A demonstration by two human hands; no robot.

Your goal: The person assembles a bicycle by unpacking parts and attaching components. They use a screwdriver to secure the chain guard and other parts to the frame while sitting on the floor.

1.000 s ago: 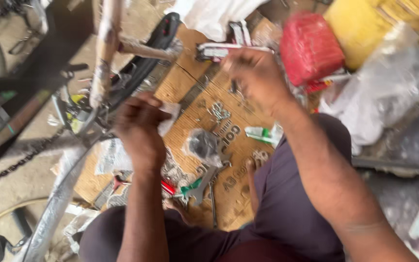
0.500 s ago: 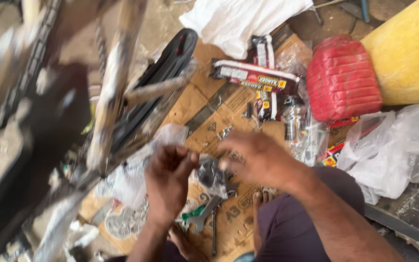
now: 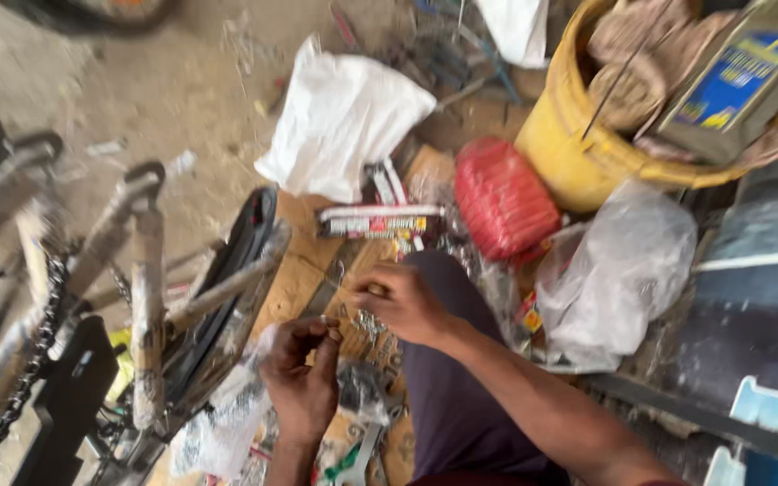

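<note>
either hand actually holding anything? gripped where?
Both hands pinch small items at the fingertips. The left hand and right hand work over cardboard strewn with small metal parts. Blur hides what each item is and where it is gripped.

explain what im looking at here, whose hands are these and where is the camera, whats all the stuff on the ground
The one picture comes from a camera worn on a person's head, looking down at their own two bare hands. There is no machine. The left hand and the right hand are close together over flattened cardboard on the ground. The fingers of both are pinched as if on something small, but the blur hides what it is.

To the left stands part of a bicycle frame with its chain. Around the hands lie a white cloth bag, a red ribbed bundle, a yellow bucket stuffed with scraps, a clear plastic bag, a long flat printed box, and a spanner near the bottom edge.
</note>
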